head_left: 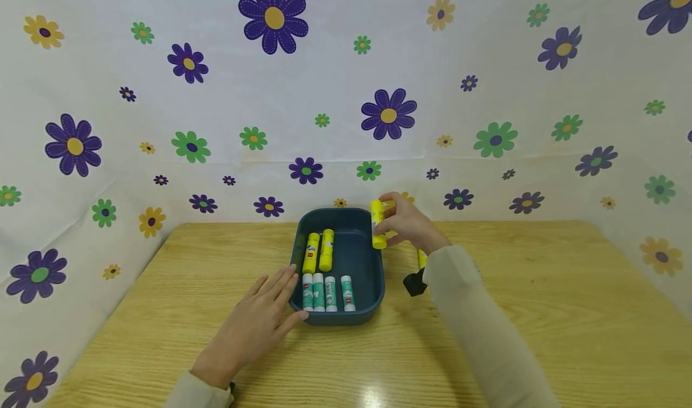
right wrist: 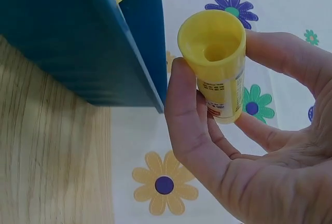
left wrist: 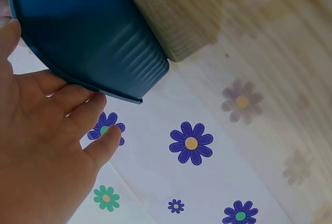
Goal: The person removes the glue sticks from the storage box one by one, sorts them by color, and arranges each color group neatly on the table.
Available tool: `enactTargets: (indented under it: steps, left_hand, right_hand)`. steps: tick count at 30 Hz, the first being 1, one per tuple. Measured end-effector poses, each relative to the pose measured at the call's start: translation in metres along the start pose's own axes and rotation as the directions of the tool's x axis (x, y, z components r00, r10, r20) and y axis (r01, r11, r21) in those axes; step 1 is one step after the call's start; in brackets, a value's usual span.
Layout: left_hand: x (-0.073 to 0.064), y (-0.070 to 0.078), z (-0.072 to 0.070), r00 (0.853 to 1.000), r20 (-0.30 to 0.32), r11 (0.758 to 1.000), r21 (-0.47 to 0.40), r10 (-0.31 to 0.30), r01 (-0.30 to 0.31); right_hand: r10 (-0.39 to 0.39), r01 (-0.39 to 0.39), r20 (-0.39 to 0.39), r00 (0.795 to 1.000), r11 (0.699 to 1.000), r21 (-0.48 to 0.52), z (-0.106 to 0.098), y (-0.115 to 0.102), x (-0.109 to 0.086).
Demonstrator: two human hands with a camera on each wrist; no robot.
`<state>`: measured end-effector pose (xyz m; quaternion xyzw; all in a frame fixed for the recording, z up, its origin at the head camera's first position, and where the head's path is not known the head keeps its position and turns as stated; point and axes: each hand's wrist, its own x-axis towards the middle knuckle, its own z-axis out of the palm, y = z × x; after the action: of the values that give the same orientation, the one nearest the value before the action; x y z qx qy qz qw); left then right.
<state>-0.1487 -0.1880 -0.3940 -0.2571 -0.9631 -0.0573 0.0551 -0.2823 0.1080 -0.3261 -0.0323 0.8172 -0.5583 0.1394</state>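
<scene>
Nearest, the left hand (head_left: 256, 324) lies flat on the counter (head_left: 540, 336), fingers straight and slightly spread, their tips touching the near left corner of the blue tray (head_left: 373, 258). From the left wrist view the same fingers rest against the tray's outer wall just under its rim.

Inside the tray, four white-and-green glue sticks (head_left: 327, 292) lie side by side along the near wall, caps pointing away. Just beyond them two yellow glue sticks (head_left: 319, 250) lie next to each other toward the left side, touching or nearly so.

Right of the tray, a small black object (head_left: 415, 283) rests on the counter, partly hidden by the pale right sleeve (head_left: 476, 318).

Farther back, the right hand (head_left: 411, 225) holds a third yellow stick (head_left: 378, 224) upright, just above the tray's far right corner. Thumb and fingers curl round its barrel, pinching it; the right wrist view shows its round end facing the camera and the label between the fingers, with the tray's wall just beside it.

Behind everything hangs a white flowered cloth (head_left: 486, 65), which also covers both sides.
</scene>
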Motion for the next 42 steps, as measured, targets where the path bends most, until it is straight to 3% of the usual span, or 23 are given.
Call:
enactTargets:
  steps: [21,42]
  left_hand:
    - [-0.002,0.002,0.000,1.000,0.023,1.000,0.008,-0.018,0.018]
    - [0.001,0.000,0.000,1.000,0.004,1.000,0.022,-0.009,0.009]
  right_hand:
    - [0.018,-0.018,0.001,1.000,0.998,-0.060,-0.043,0.027,-0.008]
    - [0.040,-0.040,0.003,0.999,0.995,-0.094,-0.079,0.049,-0.022]
